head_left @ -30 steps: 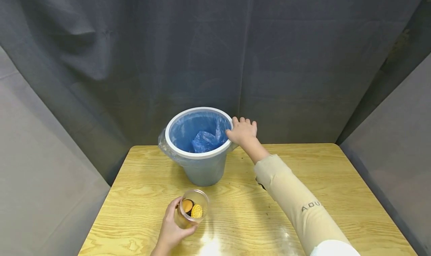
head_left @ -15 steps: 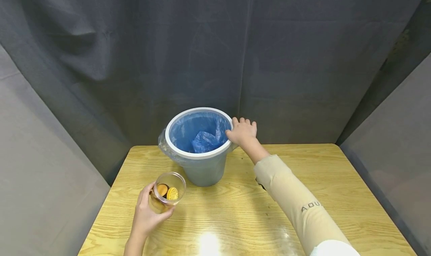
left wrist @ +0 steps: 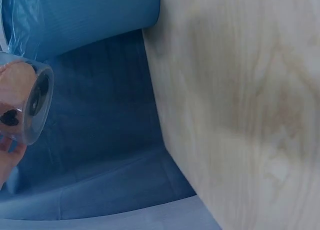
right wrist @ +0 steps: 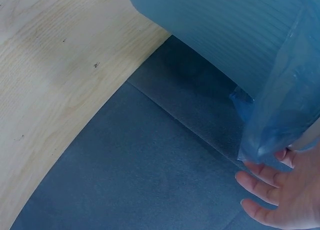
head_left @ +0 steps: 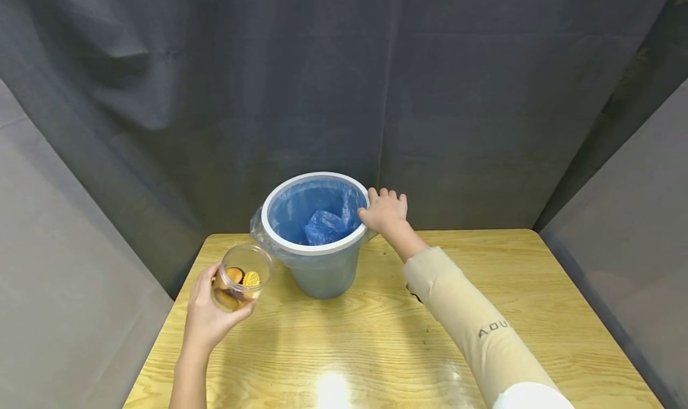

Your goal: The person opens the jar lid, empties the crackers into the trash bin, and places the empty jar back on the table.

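Observation:
My left hand (head_left: 206, 319) grips a clear round jar (head_left: 263, 268) from its near left side, above the table and left of the bin. Through the jar's mouth show a ridged yellow piece (head_left: 251, 279) and an orange one with a dark edge (head_left: 235, 274). In the left wrist view the jar (left wrist: 42, 97) lies tilted on its side. My right hand (head_left: 384, 211) rests at the right of the white rim of the waste bin (head_left: 325, 274). Its fingers (right wrist: 257, 186) are loosely bent beside the overhanging liner in the right wrist view. A blue plastic bag (head_left: 325, 227) lines the bin.
The bin stands at the back of a wood-grain table (head_left: 451, 361), near its far edge. A dark curtain (head_left: 457, 98) hangs behind, and grey panels (head_left: 70, 265) flank both sides. Clear liner film (head_left: 259, 230) sticks out at the bin's left.
My left hand has carried the jar left and away from me, from in front of the bin to its left side. The right hand and the bin have stayed in place.

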A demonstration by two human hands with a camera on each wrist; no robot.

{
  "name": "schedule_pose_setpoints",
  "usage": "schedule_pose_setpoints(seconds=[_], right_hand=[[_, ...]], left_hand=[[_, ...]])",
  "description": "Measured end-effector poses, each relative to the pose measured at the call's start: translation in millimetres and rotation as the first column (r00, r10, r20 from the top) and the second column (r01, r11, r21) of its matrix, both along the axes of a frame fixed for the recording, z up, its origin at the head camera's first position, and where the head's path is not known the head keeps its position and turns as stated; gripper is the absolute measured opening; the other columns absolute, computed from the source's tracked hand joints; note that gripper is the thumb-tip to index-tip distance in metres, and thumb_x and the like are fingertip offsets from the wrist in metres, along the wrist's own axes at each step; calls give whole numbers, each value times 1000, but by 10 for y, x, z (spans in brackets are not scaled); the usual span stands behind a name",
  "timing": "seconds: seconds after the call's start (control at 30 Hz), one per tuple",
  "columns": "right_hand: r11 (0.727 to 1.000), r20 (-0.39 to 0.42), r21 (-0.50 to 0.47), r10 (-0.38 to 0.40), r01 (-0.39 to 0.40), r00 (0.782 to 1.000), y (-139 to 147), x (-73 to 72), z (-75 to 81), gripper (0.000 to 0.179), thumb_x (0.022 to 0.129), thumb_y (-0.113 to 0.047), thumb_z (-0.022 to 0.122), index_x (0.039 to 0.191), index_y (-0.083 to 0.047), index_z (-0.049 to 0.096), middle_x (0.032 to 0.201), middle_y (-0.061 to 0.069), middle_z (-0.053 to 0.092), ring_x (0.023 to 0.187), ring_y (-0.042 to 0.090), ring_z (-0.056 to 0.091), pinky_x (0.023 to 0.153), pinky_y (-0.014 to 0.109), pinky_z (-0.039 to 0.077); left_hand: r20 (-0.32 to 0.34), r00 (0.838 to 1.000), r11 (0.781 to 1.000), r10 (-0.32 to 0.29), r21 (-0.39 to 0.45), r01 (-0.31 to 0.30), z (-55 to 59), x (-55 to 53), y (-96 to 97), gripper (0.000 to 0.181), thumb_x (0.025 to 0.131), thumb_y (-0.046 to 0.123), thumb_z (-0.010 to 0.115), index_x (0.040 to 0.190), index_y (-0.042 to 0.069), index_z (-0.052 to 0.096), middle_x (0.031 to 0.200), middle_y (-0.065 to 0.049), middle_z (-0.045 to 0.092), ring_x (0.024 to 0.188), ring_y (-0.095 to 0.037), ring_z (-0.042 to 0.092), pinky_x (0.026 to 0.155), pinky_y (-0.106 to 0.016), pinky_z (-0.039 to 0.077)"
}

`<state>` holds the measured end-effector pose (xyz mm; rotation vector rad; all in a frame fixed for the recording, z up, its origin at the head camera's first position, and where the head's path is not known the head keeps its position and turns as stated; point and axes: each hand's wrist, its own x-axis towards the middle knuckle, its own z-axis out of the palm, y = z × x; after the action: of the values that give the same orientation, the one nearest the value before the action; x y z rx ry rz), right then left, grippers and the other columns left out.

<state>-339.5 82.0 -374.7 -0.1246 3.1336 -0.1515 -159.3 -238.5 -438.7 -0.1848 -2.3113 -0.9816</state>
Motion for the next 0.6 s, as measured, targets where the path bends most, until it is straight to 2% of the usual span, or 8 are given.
schedule_pose_setpoints(seconds=[0.13, 0.23, 0.43, 0.6], right_hand=[[1000, -1, 1, 2, -2, 1000, -10, 4, -5, 62, 89, -45, 40, 140, -9, 32, 136, 18, 39, 125, 36, 32, 103, 55, 20], [1000, 1, 3, 8, -8, 1000, -20, 5, -7, 62, 89, -45, 39, 140, -9, 31, 137, 18, 38, 126, 36, 32, 103, 55, 20], [1000, 0, 7, 8, -8, 1000, -24, 6, -7, 63, 89, -45, 40, 140, -9, 31, 136, 18, 39, 125, 36, 32, 103, 55, 20], [1000, 3, 7, 4, -4, 1000, -6, -7, -2, 63, 89, -45, 40, 140, -9, 32, 136, 18, 39, 125, 36, 33, 103, 55, 20]], left_hand=[[-15, 1000, 1000, 17, -6, -17, 80, -74, -48, 86, 47, 12, 87, 121, -1, 45, 108, -17, 52, 100, -30, 46, 80, -45, 39], [-50, 999, 999, 21, -24, -22, 134, -128, -77, 84, 46, 12, 86, 119, -2, 46, 107, -17, 52, 99, -32, 44, 79, -46, 38], [-47, 998, 997, 32, -62, -35, 280, -240, -99, 84, 49, 17, 86, 122, 1, 46, 116, -15, 51, 106, -33, 43, 84, -50, 39], [-62, 998, 994, 18, -104, -24, 411, -383, -95, 83, 51, 18, 86, 122, 1, 46, 119, -16, 50, 107, -34, 43, 87, -51, 38]])
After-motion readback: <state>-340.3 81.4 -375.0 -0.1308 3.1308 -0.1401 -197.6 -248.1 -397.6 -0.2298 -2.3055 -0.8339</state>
